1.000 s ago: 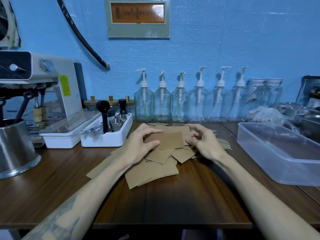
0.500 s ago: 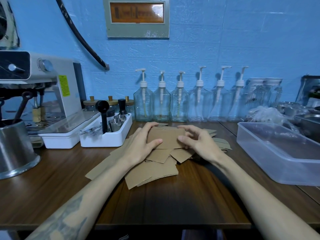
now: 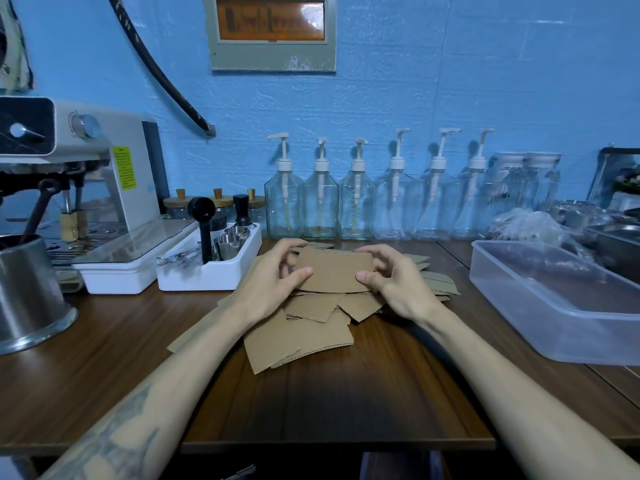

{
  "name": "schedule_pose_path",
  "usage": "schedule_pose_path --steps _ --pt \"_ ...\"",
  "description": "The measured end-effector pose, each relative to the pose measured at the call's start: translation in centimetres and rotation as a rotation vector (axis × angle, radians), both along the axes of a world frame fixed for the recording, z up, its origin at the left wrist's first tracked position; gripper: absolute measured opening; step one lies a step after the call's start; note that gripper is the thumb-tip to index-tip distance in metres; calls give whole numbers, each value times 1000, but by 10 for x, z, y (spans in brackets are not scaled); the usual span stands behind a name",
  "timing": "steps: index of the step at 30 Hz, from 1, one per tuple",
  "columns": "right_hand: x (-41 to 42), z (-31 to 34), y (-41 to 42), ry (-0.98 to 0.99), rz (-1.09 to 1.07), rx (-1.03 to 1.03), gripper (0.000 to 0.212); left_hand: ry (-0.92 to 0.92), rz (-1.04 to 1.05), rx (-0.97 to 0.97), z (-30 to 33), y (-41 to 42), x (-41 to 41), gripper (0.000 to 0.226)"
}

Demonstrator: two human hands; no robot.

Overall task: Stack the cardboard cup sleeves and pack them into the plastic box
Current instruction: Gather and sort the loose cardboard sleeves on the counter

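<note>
Both the left hand (image 3: 273,282) and right hand (image 3: 394,282) pinch one flat brown cardboard cup sleeve (image 3: 334,271) above the loose pile (image 3: 311,327) mid-table. The clear rectangular plastic box (image 3: 540,306) at the table's right edge looks empty, so packing has not begun.

We hold 1 flat cardboard cup sleeve (image 3: 334,271) between both hands, the left hand (image 3: 273,285) pinching its left edge and the right hand (image 3: 398,285) pinching its right edge, just above a loose pile of sleeves (image 3: 304,334) on the dark wooden tabletop (image 3: 346,403). A clear plastic box (image 3: 554,296) sits open to our right, apart from the pile. Along the blue wall stand 6 pump bottles (image 3: 320,202). To the left are a white tray of coffee tools (image 3: 211,261) and an espresso machine (image 3: 86,174).
</note>
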State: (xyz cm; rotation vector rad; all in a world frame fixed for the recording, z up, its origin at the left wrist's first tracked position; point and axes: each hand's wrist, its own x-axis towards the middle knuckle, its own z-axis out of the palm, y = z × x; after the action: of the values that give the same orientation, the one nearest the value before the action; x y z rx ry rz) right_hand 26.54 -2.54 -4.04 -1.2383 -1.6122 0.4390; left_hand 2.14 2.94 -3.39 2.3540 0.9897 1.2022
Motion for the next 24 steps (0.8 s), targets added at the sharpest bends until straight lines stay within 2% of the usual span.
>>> schedule_pose_path --steps 7,13,16,20,22,24 --pt "5 1 -1 22 -17 1 39 -42 39 -5 5 -2 -22 22" --pt "7 3 -7 0 -43 17 41 69 146 14 2 9 -49 11" --pt "7 4 -8 -7 -48 14 40 169 151 -50 -3 13 -50 27" --pt "10 3 -7 -10 -51 11 40 402 210 -117 -4 10 -50 68" --pt "11 3 -6 -12 -54 7 38 438 251 -150 -2 9 -51 81" --pt "11 3 -5 -7 -53 7 38 447 283 -166 0 7 -53 84"
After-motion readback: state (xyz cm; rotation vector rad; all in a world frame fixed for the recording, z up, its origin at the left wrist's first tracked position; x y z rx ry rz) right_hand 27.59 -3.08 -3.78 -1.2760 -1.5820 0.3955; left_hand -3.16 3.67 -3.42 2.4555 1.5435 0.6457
